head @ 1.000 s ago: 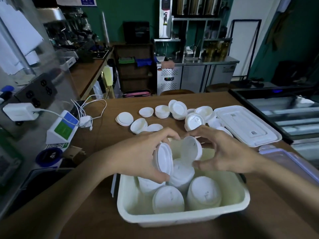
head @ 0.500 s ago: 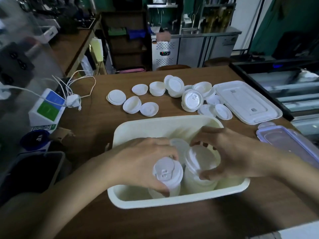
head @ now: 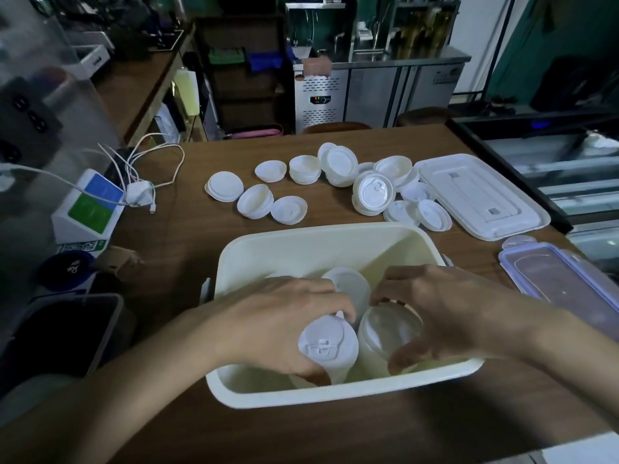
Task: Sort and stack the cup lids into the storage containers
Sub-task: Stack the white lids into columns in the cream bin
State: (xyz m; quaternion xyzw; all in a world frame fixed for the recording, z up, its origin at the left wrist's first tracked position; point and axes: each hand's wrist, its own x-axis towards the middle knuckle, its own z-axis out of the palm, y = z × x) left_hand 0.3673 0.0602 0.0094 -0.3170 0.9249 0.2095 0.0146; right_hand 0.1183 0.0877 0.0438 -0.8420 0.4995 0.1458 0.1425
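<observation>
Inside tub (head: 318, 252): stacks should be kept upright.
Left hand (head: 278, 326): white stack (head: 326, 348) is gripped.
Right hand (head: 445, 313): cream stack (head: 385, 333) is gripped.

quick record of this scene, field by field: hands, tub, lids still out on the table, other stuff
left hand: grips a lid stack inside the tub
right hand: grips a second lid stack right beside it
tub: cream, on the wooden table
third stack: in the tub, behind the two held stacks
loose lids: scattered on the table beyond the tub
flat white lid: right of the loose lids
clear lid: right of the tub
</observation>
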